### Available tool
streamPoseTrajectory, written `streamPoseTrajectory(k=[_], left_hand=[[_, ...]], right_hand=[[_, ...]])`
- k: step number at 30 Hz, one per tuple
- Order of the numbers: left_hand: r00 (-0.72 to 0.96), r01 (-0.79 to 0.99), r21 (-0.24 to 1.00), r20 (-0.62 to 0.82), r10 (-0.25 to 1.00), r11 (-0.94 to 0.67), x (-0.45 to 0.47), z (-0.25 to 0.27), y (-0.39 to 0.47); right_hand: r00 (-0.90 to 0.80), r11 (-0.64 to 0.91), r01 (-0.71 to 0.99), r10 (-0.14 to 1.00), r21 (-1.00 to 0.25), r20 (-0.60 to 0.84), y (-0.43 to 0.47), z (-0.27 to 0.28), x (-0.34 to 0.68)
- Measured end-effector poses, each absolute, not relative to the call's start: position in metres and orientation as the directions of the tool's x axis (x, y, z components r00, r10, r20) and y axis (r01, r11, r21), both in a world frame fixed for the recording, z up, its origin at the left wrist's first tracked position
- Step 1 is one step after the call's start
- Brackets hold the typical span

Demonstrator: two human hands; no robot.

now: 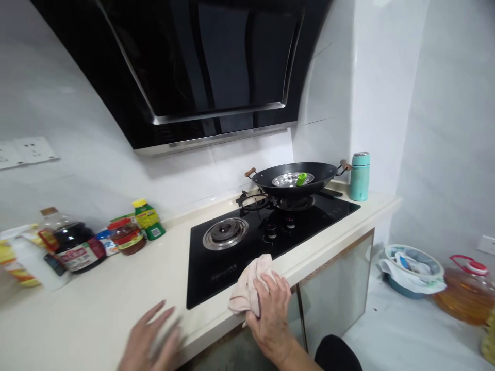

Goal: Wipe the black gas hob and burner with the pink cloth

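My right hand (271, 314) is closed round a pale pink cloth (250, 283), which lies across the front edge of the black glass gas stove (216, 278) and the counter rim. Over the cream countertop (127, 288), left of the stove, hovers my left hand (152, 337), its fingers spread and slightly blurred, with nothing in it. The stove's left burner (225, 233) is bare, without a pan support on it. A black wok (320, 172) sits over the right burner, holding a steel perforated plate (284, 180) with a bright green clip-like piece (301, 179).
A black range hood (216, 67) slants above the stove. On the left stand a dark sauce bottle (77, 247), a red-lidded jar (127, 236) and a green-yellow container (149, 219). A teal flask (360, 178) is at right. A lined bin (413, 270) and oil jug (466, 291) are on the floor.
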State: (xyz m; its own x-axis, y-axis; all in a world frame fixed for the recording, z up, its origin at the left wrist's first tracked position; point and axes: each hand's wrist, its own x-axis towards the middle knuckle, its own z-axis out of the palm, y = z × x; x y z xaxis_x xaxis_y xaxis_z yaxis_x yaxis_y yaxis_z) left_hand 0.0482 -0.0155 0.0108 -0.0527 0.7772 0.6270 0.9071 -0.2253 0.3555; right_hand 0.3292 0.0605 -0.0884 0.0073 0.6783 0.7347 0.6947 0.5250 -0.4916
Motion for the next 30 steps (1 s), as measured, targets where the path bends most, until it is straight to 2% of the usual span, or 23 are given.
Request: streamPoseTrajectory(k=[2,4,6,8,11,14,15,17,21,25,30], left_hand=[[0.145,0.904,0.231,0.627,0.766,-0.36,0.106,0.015,-0.018],[0.408,0.827,0.079,0.597,0.691,-0.557,0.155,0.016,-0.012],[0.512,0.773,0.0,0.591,0.623,-0.635,0.191,0.013,0.001],[0.539,0.765,-0.02,0.567,0.623,-0.644,0.217,0.007,0.015],[0.521,0.801,-0.002,0.495,0.695,-0.599,0.241,-0.006,0.033],[0.466,0.851,0.024,0.425,0.776,-0.525,0.257,-0.014,0.041],[0.45,0.863,0.037,0.4,0.799,-0.504,0.26,-0.013,0.042],[0.445,0.867,0.07,0.334,0.831,-0.493,0.262,-0.009,0.042],[0.49,0.84,0.147,0.211,0.846,-0.523,0.256,0.013,0.039],[0.401,0.881,0.138,0.287,0.87,-0.452,0.261,0.033,0.037],[0.341,0.914,0.08,0.382,0.859,-0.398,0.281,0.01,0.053]], right_hand=[[-0.013,0.57,0.654,0.666,-0.498,0.746,0.051,-0.078,0.334],[-0.058,0.625,0.59,0.664,-0.511,0.746,0.045,-0.071,0.347],[-0.105,0.652,0.494,0.701,-0.575,0.706,0.041,-0.068,0.363],[-0.138,0.639,0.363,0.756,-0.678,0.639,0.04,-0.068,0.381],[-0.266,0.562,0.141,0.814,-0.815,0.516,0.041,-0.068,0.41],[-0.338,0.501,0.018,0.817,-0.865,0.466,0.047,-0.062,0.439],[-0.307,0.515,0.031,0.82,-0.857,0.482,0.052,-0.059,0.448],[-0.19,0.575,0.159,0.815,-0.802,0.547,0.067,-0.051,0.467],[-0.025,0.617,0.557,0.682,-0.556,0.731,0.114,-0.043,0.502],[0.042,0.526,0.757,0.553,-0.388,0.832,0.149,-0.056,0.518],[0.046,0.497,0.816,0.451,-0.293,0.891,0.153,-0.074,0.515]])
